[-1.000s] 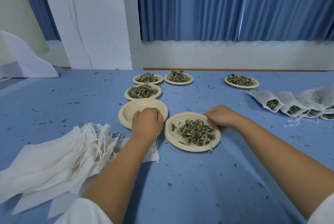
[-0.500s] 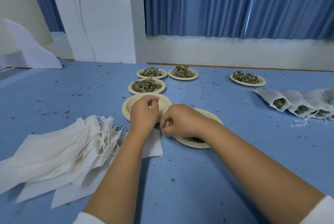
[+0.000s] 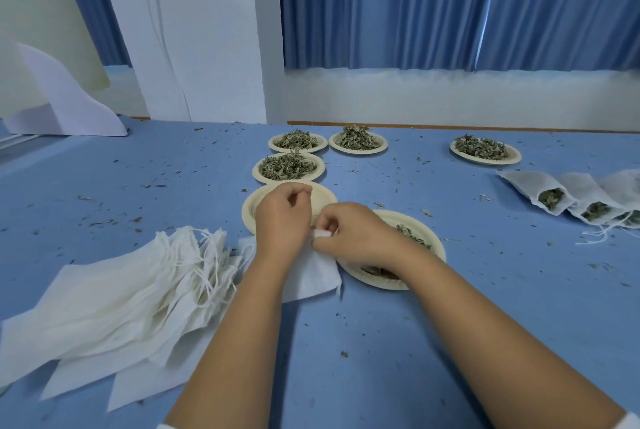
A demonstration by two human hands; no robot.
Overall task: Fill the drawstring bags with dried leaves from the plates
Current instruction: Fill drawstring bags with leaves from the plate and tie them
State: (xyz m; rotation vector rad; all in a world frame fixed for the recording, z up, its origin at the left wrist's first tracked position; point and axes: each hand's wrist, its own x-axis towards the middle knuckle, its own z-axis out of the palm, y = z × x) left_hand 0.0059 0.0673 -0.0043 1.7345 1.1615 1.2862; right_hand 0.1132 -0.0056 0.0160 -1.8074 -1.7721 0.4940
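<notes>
Blue curtains (image 3: 450, 6) hang behind a white pillar (image 3: 194, 30).

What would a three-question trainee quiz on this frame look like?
1. True or false: the plate just beyond the left hand shows no leaves.
2. Where do the filled bags lie? A) on a plate B) on the table, to the person's right C) on the floor
3. How many plates hold dried leaves?
Key: 1 true; 2 B; 3 five.
</notes>
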